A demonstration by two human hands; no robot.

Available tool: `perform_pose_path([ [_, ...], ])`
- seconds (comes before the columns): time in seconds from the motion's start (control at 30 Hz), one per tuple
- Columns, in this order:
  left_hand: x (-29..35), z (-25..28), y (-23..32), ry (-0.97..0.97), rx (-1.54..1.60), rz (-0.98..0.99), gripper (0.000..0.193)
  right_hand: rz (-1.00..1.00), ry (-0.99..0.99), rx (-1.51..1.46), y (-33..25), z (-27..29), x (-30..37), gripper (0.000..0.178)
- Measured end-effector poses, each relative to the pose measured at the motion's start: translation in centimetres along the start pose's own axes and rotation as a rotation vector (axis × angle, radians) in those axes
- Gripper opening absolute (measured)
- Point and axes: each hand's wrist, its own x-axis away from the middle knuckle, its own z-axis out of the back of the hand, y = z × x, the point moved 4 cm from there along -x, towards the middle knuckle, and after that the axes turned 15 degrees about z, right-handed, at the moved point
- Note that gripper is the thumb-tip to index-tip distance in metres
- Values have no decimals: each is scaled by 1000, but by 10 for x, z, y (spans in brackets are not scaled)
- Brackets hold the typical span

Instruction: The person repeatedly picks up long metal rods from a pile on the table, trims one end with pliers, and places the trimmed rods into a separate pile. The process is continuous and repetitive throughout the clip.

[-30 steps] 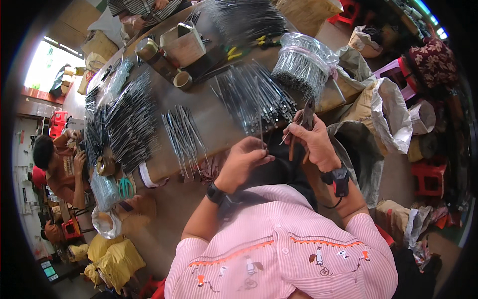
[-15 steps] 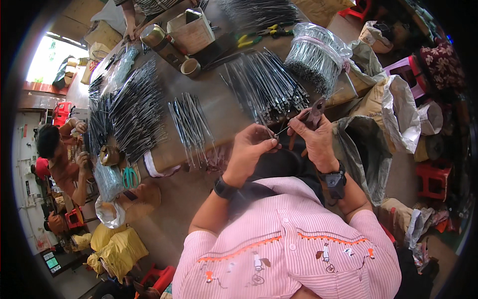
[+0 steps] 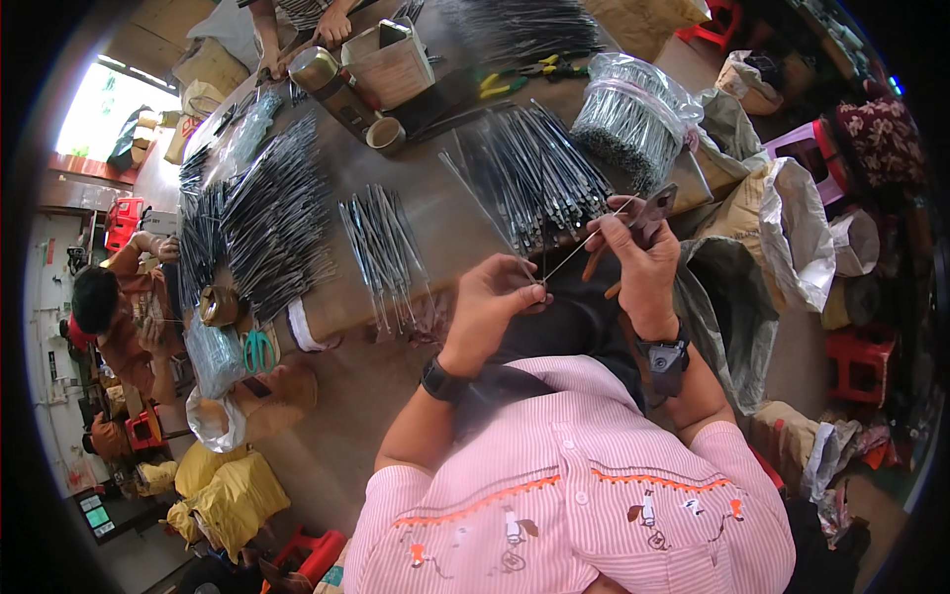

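Pliers point(image 3: 656, 206) shifted rightward, near bagged wires point(image 3: 633, 121) and grey sack point(image 3: 744, 358).

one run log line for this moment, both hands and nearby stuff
left hand: pinching thin wire | right hand: holding pliers | nearby: loose metallic strips, plastic-wrapped bundle

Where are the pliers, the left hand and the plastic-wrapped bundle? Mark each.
Pliers point(image 3: 655, 207): head view, on the metal head.
Left hand point(image 3: 489, 306): head view, on the back of the hand.
Plastic-wrapped bundle point(image 3: 633, 121): head view, on its side, near the middle.
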Motion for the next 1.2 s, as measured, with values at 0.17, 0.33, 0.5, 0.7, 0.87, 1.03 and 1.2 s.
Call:
perform_pose_path([
  [0.17,4,-12,-1,-140,-148,64,29,-195,-152,31,6,4,1,21],
  [0.33,5,-17,1,-185,-189,194,29,-308,-258,190,17,8,3,22],
  [0.5,10,-18,8,-247,-160,205,34,-297,-200,33,22,-1,0,17],
  [0.7,6,-16,10,-277,55,179,34,-280,-189,49,26,-10,1,14],
  [0.87,-5,-9,-3,-207,176,333,37,-195,-228,220,27,-12,3,15],
  [1.03,-21,-4,-21,-148,248,325,17,-146,-244,245,25,-14,9,15],
  [1.2,-25,0,-23,-191,185,281,22,-142,-211,197,25,-10,14,17],
])
